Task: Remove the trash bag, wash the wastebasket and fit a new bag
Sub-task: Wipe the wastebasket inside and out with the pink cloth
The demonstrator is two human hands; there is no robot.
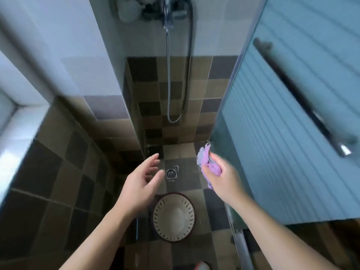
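Head view, looking straight down into a tiled shower stall, frame somewhat blurred. Nearest, both bare forearms reach in from the bottom edge. Between them on the floor stands the wastebasket (174, 217), upright, round, dark rim, pale slotted inside, no bag in it and nothing inside. It sits on the brown and dark checked floor tiles (187, 184), just beside the lower track of the glass door.

Left hand (141, 182) hovers above the floor, up-left of the basket: palm turned inward, fingers spread and only slightly bent, holding nothing, touching nothing. Right hand (220, 177) is closed around a bunched purple cloth (207, 164); thumb and fingers curl over it, loose ends stick out above the thumb and hang below the palm. Cloth and hand sit close to the edge of the frosted glass door (282, 133); contact with the glass cannot be told.

Farther in, a square metal floor drain (171, 173) lies between the two hands. Beyond it, a shower hose (169, 84) hangs in a loop down the tiled back wall from the mixer fitting (168, 14) at top. A dark bar handle (303, 98) runs across the door at right. White wall panel (81, 55) at left.
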